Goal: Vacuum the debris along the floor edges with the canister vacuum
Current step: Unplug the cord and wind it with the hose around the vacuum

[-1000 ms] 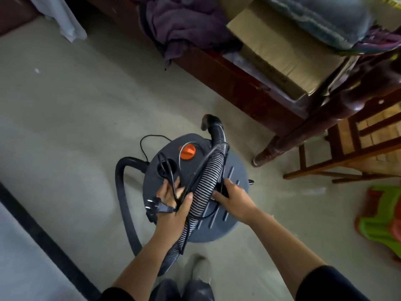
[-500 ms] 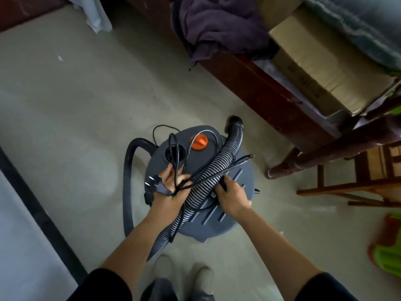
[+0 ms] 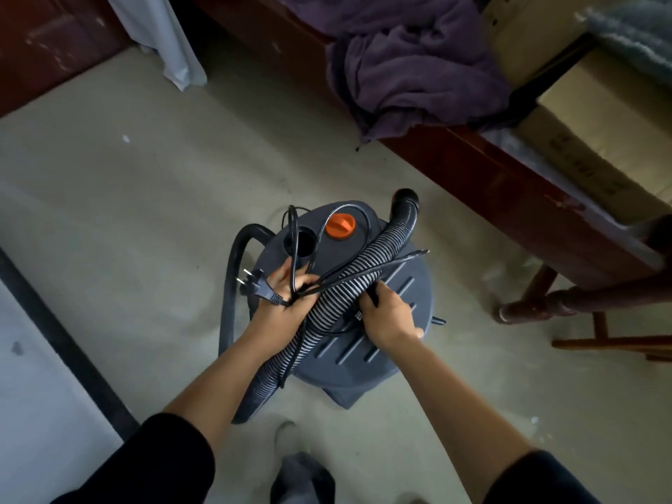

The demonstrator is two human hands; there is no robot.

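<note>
- Since a second ago, loops of the cord [image 3: 407, 257] are being drawn out rightward across the hose [image 3: 349, 289], and the plug [image 3: 256, 285] is now sticking out to the left with its prongs showing.
- At frame centre the canister vacuum [image 3: 400, 285] is standing on the floor [image 3: 145, 212], with the ribbed hose lying diagonally over its grey lid beside the orange knob [image 3: 340, 227].
- Over the lid's left side the left hand [image 3: 287, 292] is gripping the gathered cord just behind the plug, fingers curled round the strands, probably to keep the bundle together while it is being freed.
- Just right of the hose the right hand [image 3: 391, 316] is curling its fingers round a dark piece that looks like more cord, though that is hard to confirm.
- Judging by this, the cord is being unwound for plugging in; no vacuuming is happening yet.
- Pale specks are lying on the grey floor at upper left and lower right.
- Along the upper right a dark red bed frame [image 3: 491, 183] is carrying a purple blanket [image 3: 411, 67] and a cardboard box [image 3: 600, 114].
</note>
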